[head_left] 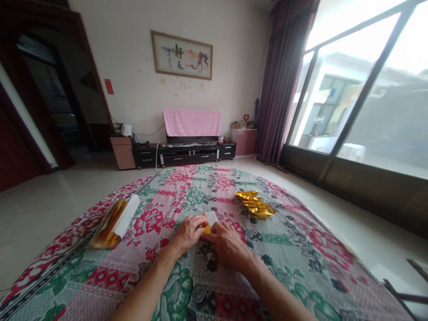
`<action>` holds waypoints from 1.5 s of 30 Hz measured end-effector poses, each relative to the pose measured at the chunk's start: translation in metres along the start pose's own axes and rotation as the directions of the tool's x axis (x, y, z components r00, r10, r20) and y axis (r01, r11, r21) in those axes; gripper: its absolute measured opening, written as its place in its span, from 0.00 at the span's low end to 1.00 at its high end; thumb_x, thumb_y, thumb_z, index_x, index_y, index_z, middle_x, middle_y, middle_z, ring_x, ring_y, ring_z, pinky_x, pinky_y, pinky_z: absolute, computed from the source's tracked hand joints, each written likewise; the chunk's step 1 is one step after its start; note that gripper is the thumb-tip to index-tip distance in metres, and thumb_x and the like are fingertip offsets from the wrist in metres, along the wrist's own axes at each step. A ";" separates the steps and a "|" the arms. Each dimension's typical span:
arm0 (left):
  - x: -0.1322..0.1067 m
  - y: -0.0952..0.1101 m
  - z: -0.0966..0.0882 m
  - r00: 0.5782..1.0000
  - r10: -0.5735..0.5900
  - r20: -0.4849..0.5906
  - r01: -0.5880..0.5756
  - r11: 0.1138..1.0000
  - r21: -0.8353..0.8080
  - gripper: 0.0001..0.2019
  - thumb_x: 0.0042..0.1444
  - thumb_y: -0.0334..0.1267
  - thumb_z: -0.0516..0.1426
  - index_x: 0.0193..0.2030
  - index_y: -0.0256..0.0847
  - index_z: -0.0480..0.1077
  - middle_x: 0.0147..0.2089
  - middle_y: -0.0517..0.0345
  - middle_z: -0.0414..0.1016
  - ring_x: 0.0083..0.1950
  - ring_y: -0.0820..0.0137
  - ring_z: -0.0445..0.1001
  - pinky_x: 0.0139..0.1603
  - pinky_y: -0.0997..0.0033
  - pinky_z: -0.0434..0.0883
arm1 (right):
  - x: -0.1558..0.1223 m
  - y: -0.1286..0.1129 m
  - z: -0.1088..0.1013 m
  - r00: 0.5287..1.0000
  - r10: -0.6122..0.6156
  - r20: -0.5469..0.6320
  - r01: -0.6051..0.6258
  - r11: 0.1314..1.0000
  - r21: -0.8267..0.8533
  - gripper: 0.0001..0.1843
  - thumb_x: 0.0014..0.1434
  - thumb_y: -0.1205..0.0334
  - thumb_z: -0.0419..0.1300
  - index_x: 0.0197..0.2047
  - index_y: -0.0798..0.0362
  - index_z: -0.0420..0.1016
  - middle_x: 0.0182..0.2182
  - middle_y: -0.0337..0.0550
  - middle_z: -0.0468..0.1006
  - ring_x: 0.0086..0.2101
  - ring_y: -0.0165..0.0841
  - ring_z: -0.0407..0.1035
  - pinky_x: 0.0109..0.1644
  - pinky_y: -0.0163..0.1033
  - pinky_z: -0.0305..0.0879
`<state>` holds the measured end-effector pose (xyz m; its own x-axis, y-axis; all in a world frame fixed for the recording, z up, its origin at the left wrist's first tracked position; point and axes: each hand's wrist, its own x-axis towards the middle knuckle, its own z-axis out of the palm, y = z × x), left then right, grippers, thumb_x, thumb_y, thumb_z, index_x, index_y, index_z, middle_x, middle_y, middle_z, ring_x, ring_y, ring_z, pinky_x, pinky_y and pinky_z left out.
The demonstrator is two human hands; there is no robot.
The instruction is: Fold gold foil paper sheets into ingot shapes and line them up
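My left hand point(186, 235) and my right hand point(227, 244) meet at the middle of a floral cloth point(200, 276). Both press with bent fingers on a small folded paper point(209, 221), gold on one side and white on the other, which lies flat on the cloth. A pile of folded gold paper pieces point(256, 203) sits on the cloth beyond my right hand. To the left lies a stack of gold paper sheets point(113, 223) with a white edge, apart from both hands.
The cloth covers a round surface in a living room. A dark TV cabinet point(187, 154) with a pink cover stands at the far wall. Large windows point(361, 89) and purple curtains fill the right side. A dark frame point(404, 285) shows at the lower right.
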<state>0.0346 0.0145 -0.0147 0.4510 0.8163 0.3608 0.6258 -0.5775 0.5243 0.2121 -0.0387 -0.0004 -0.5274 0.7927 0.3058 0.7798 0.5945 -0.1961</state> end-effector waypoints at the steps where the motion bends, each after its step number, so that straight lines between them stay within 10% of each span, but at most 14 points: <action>1: 0.000 0.000 0.001 1.000 0.008 -0.001 -0.008 1.000 0.013 0.12 0.53 0.30 0.52 0.41 0.43 0.74 0.49 0.57 0.73 0.50 0.67 0.68 0.55 0.66 0.64 | -0.001 0.000 0.001 1.000 0.004 -0.020 -0.004 1.000 0.020 0.19 0.59 0.66 0.51 0.51 0.38 0.69 0.37 0.41 0.66 0.37 0.32 0.59 0.41 0.37 0.53; 15: -0.007 0.006 -0.003 0.970 0.229 0.086 -0.242 0.953 0.184 0.13 0.58 0.31 0.48 0.44 0.44 0.72 0.50 0.58 0.71 0.51 0.69 0.68 0.54 0.66 0.66 | -0.004 0.000 0.008 0.983 0.056 -0.176 -0.017 0.976 0.216 0.16 0.52 0.74 0.52 0.38 0.48 0.75 0.37 0.41 0.70 0.39 0.31 0.63 0.44 0.36 0.57; 24: -0.008 -0.014 0.003 0.966 0.087 -0.242 -0.089 0.996 0.001 0.17 0.53 0.25 0.45 0.39 0.40 0.72 0.46 0.55 0.74 0.47 0.72 0.72 0.51 0.71 0.69 | -0.003 0.000 0.005 0.981 0.050 -0.189 -0.016 0.984 0.176 0.14 0.53 0.72 0.53 0.37 0.47 0.76 0.38 0.40 0.72 0.40 0.32 0.63 0.47 0.38 0.57; 35: -0.018 0.017 -0.013 0.996 0.085 -0.035 -0.076 0.974 0.213 0.06 0.49 0.38 0.58 0.34 0.43 0.73 0.34 0.56 0.71 0.41 0.66 0.68 0.43 0.69 0.67 | -0.004 -0.006 0.000 0.982 0.056 -0.178 -0.024 0.984 0.176 0.15 0.53 0.73 0.51 0.38 0.49 0.74 0.43 0.43 0.70 0.43 0.33 0.64 0.49 0.38 0.58; 45: -0.015 0.007 -0.013 0.984 0.027 -0.177 0.001 0.988 0.155 0.12 0.52 0.30 0.53 0.43 0.40 0.70 0.40 0.53 0.71 0.44 0.67 0.68 0.47 0.67 0.67 | -0.002 -0.024 -0.001 0.942 0.211 -0.260 -0.159 0.965 0.208 0.16 0.55 0.67 0.51 0.47 0.50 0.69 0.42 0.44 0.71 0.39 0.33 0.67 0.43 0.36 0.61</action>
<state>0.0242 -0.0016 -0.0066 0.3476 0.7897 0.5055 0.7174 -0.5712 0.3989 0.1947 -0.0549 0.0049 -0.2449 0.8373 0.4888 0.7661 0.4761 -0.4317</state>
